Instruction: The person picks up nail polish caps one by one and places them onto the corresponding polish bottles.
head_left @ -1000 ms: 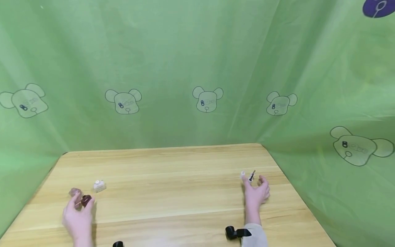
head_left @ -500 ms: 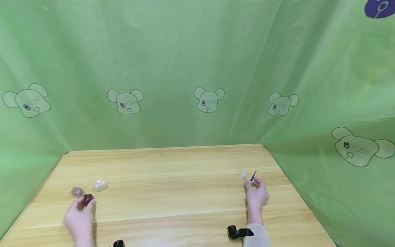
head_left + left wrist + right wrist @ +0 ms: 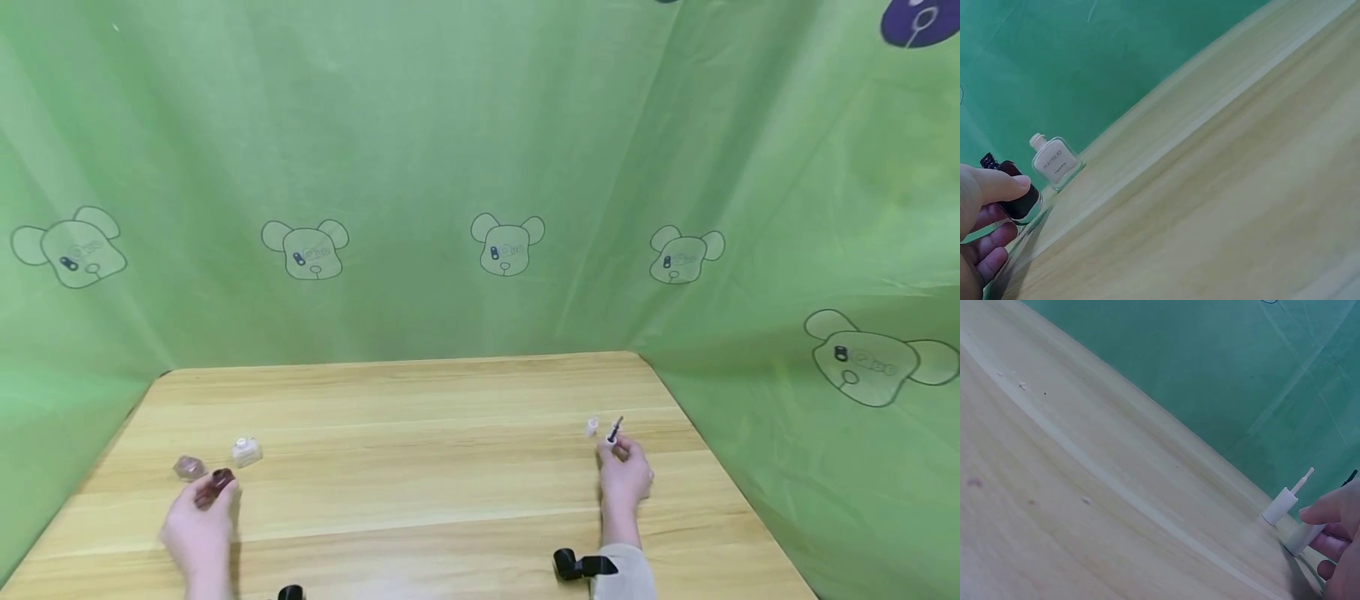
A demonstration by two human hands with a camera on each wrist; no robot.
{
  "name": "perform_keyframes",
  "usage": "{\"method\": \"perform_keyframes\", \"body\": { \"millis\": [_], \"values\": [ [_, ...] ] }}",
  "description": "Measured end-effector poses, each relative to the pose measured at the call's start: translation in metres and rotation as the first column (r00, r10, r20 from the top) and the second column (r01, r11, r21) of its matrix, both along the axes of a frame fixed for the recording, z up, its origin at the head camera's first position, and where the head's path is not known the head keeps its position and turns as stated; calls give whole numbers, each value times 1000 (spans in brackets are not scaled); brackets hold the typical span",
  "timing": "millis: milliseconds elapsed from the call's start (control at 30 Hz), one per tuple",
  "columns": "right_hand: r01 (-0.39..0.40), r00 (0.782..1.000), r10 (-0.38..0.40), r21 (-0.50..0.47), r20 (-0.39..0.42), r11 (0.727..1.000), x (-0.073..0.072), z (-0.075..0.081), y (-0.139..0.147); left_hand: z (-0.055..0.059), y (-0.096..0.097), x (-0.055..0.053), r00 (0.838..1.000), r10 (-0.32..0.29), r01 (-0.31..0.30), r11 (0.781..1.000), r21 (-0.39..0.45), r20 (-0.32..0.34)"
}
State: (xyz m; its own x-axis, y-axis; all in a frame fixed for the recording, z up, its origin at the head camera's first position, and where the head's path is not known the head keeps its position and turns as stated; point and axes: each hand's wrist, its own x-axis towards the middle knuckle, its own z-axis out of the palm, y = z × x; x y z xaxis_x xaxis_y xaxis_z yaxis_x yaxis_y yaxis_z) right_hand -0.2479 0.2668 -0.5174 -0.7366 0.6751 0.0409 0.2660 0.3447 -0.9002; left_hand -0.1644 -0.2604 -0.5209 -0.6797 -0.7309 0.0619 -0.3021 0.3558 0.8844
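In the head view my left hand (image 3: 197, 527) holds a dark red nail polish bottle (image 3: 222, 479) without a cap, tilted, thumb on one side and fingers on the other. Beyond it stand a mauve-pink bottle (image 3: 189, 467) and a white nail polish bottle (image 3: 1057, 164), its bare neck showing. Over at the right, my right hand (image 3: 626, 482) pinches a white brush cap (image 3: 1302, 538) low on the table, its dark brush (image 3: 615, 428) pointing up. Just left of those fingers a second white cap (image 3: 1279, 507) stands with its pale brush upward.
The wooden table (image 3: 420, 467) ends at a green curtain (image 3: 405, 167) behind and at the sides. Black wrist mounts (image 3: 573, 565) sit near both forearms. Small pale specks (image 3: 1022, 385) lie on the tabletop in the right wrist view.
My left hand has moved slightly right with the dark red bottle, away from the mauve-pink one. My right hand's fingers, spread earlier, have closed in around the white brush cap.
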Motion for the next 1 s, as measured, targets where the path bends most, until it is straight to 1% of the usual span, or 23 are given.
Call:
{"method": "perform_keyframes", "body": {
  "millis": [200,300,433,533,700,867,1000],
  "values": [
    [-15,1000,14,22,19,1000,-1,1,0,3,9,-5,998,-55,54,998,-23,-27],
    [-17,1000,16,14,12,1000,0,3,-1,6,15,-9,995,-77,74,996,-50,-57],
    [-9,1000,9,6,-7,1000,-1,4,-3,7,23,-14,992,-99,94,993,-71,-73],
    [-8,999,8,-5,-33,1000,-3,5,-5,6,30,-17,990,-119,114,991,-76,-76],
    [-22,997,19,-37,-76,999,-6,4,-10,4,42,-22,983,-150,141,986,-88,-103],
    [-24,997,20,-52,-81,998,-6,4,-14,5,55,-26,975,-194,183,978,-100,-109],
    [-26,995,21,-58,-94,998,-5,6,-16,7,65,-30,967,-222,205,970,-128,-128]
  ]
}}
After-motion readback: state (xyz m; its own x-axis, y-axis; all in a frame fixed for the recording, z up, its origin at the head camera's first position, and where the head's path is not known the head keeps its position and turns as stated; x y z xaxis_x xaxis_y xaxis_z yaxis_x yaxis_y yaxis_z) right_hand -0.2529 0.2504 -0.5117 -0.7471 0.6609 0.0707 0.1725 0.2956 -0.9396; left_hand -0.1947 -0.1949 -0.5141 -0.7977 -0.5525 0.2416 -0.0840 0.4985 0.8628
